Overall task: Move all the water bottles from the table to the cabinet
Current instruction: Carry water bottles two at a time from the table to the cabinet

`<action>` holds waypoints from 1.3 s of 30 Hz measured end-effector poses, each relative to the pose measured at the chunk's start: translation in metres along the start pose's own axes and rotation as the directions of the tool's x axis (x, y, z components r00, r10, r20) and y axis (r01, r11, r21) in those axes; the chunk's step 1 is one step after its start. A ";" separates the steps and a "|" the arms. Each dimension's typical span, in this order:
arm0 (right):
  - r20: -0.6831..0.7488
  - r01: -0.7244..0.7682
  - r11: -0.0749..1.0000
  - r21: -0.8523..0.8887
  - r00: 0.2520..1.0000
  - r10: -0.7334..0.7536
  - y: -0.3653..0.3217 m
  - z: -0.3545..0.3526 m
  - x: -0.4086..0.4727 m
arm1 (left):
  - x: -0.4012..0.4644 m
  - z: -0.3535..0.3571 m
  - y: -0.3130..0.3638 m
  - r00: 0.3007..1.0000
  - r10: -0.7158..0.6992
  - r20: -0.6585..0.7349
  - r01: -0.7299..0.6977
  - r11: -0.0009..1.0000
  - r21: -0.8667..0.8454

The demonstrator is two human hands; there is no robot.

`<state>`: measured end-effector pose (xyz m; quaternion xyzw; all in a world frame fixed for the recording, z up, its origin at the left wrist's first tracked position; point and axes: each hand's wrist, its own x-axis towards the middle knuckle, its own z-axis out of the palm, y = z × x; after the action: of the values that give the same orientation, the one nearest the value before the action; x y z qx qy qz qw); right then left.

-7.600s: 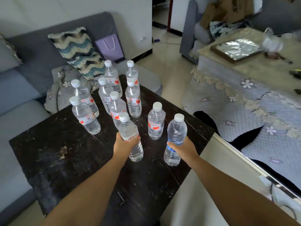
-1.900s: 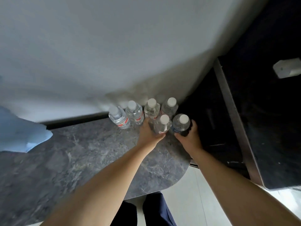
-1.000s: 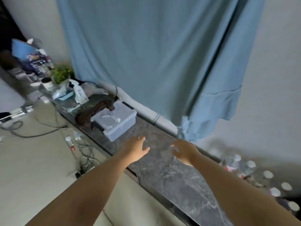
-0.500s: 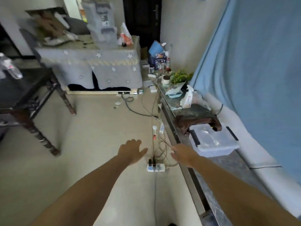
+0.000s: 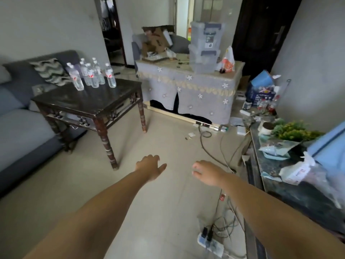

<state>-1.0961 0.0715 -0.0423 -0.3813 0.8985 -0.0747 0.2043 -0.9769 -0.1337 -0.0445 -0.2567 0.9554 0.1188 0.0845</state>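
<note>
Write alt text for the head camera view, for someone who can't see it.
Two bare arms reach forward over a tiled floor, left hand and right hand both open and holding nothing. Ahead on the left, a cluster of water bottles stands on a dark wooden table beside a grey sofa; a cluttered stone-topped cabinet runs along the right.

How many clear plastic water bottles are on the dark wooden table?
6 clear plastic water bottles at least: one front left, one apart on the right, four bunched between them, all near the dark wooden table's far left corner. Overlap may hide more.
</note>
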 end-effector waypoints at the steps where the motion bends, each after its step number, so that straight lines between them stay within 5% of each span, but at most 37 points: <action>1: 0.011 0.018 1.000 -0.017 1.000 -0.018 0.004 -0.010 0.018 | 0.013 -0.001 0.002 1.000 -0.025 -0.010 0.025 0.999 -0.032; 15: 0.090 0.256 0.964 -0.072 0.964 -0.250 -0.081 -0.057 0.246 | 0.150 -0.051 -0.120 0.940 -0.340 -0.010 0.321 0.897 -0.303; 27: 0.039 0.242 0.970 0.018 0.969 -0.243 -0.190 -0.131 0.475 | 0.338 -0.153 -0.277 0.929 -0.365 -0.056 0.328 0.886 -0.327; 39: 0.149 0.354 0.933 -0.060 0.928 -0.342 -0.253 -0.164 0.682 | 0.498 -0.180 -0.378 0.885 -0.465 -0.011 0.427 0.823 -0.374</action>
<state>-1.4265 -0.5970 -0.0320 -0.5472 0.8029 -0.0449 0.2322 -1.2269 -0.7343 -0.0523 -0.4897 0.8334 0.2560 0.0125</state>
